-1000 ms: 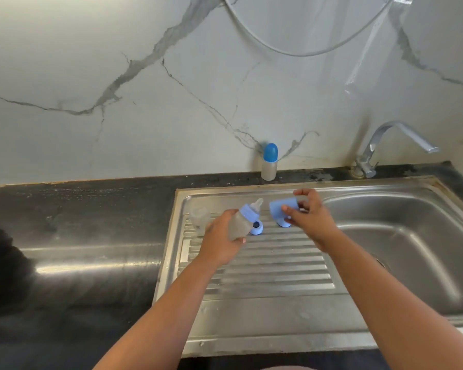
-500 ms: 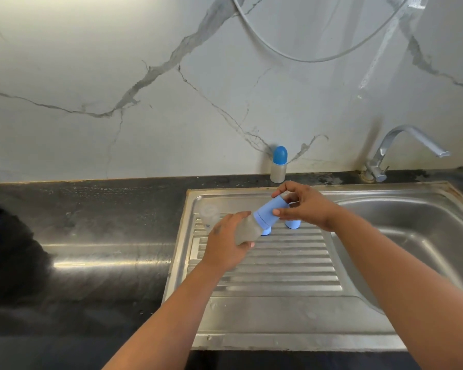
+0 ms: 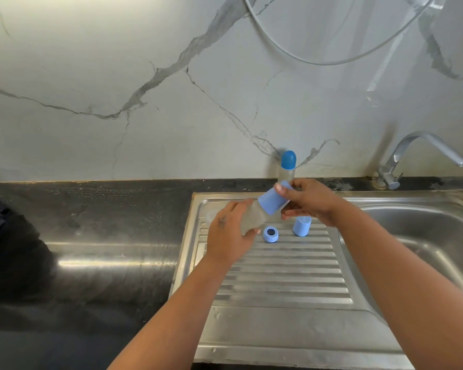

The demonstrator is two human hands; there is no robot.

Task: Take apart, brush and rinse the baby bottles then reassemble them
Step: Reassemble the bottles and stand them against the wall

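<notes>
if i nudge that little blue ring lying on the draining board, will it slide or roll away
The small blue plastic screw ring lies flat, opening up, so it would probably slide, not roll. The ribbed steel draining board may catch it sideways or steer it along the grooves. It looks light, so a slight nudge should move it.

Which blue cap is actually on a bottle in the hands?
The cap under the right hand, on the tilted bottle. The other light-blue cap stands alone on the drainboard.
</notes>
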